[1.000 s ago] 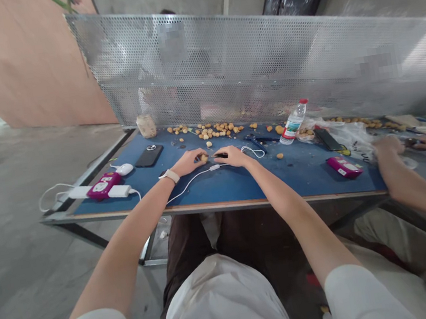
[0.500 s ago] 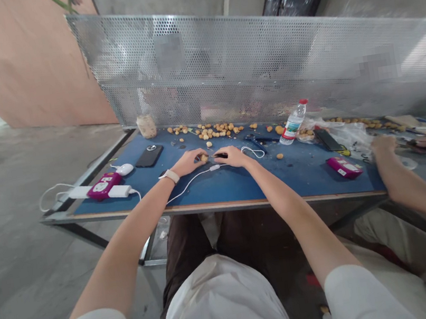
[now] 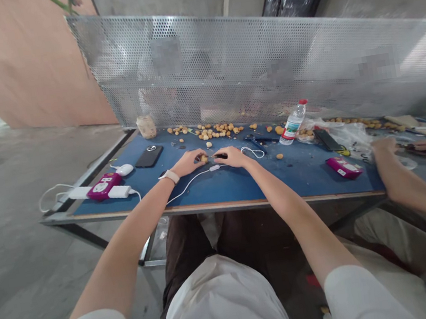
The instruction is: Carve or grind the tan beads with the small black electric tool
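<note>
My left hand (image 3: pixel 190 163), with a light band at the wrist, pinches a small tan, nut-like lump (image 3: pixel 204 158) just above the blue table (image 3: pixel 217 186). Facing it from the right, my right hand (image 3: pixel 232 156) is closed around a dark tool (image 3: pixel 220 155) whose thin tip points at the lump. Fingers cover most of the tool, so its kind cannot be made out. A white cable (image 3: pixel 190 181) with a small inline piece (image 3: pixel 214 168) runs under my right hand. Past that hand lies a white cord loop (image 3: pixel 252 152).
Several tan lumps (image 3: pixel 216 130) lie along the perforated metal screen (image 3: pixel 200 71). Left are a phone (image 3: pixel 149 157), a white mouse-shaped object (image 3: pixel 124 170) and a magenta box (image 3: pixel 105 186). Right are blue-handled pliers (image 3: pixel 256 143), a water bottle (image 3: pixel 293 123), another magenta box (image 3: pixel 344 167) and a co-worker's hands (image 3: pixel 385 147).
My hands, the lump and the tool stay practically in place. At the right, the co-worker's hands have shifted slightly.
</note>
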{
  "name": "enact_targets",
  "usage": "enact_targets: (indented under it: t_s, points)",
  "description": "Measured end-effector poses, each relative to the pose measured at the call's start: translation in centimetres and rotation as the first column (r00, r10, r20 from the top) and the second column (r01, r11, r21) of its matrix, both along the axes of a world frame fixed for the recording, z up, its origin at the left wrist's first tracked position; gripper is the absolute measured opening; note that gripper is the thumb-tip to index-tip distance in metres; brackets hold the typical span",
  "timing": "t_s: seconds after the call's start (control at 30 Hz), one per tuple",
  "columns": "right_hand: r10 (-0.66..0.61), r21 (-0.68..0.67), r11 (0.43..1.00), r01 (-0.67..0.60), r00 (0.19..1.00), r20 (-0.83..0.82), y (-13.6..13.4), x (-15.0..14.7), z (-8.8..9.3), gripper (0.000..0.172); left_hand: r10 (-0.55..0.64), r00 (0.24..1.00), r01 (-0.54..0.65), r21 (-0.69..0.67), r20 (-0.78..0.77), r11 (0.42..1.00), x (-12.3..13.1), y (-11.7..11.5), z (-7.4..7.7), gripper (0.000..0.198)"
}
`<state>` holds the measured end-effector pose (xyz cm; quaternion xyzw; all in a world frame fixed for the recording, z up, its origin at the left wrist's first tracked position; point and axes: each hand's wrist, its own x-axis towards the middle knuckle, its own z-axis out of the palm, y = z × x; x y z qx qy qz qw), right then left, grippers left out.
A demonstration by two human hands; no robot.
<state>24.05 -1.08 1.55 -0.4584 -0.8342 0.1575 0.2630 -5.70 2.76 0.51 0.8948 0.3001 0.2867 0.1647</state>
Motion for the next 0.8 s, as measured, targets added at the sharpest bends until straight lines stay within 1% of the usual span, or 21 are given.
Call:
enact_targets:
  t_s: [0.3,0.53,0.8]
  points:
    - [0.0,0.0,1.0,0.0,1.0,-0.006,0.07,0.08,-0.08,0.031,0.003,1.0,-0.003,-0.001,0.006,1.0,0.0,0.15,-0.15,0.036]
    - [0.005,0.003,1.0,-0.005,1.0,-0.002,-0.21,-0.03,0.09,0.033,-0.006,1.0,0.006,-0.002,-0.005,1.0,0.03,0.0,0.01,0.035]
    - [-0.003,0.005,1.0,0.003,1.0,-0.003,-0.31,-0.07,0.14,0.031,-0.011,1.0,0.011,-0.016,-0.002,1.0,-0.02,0.03,-0.09,0.034]
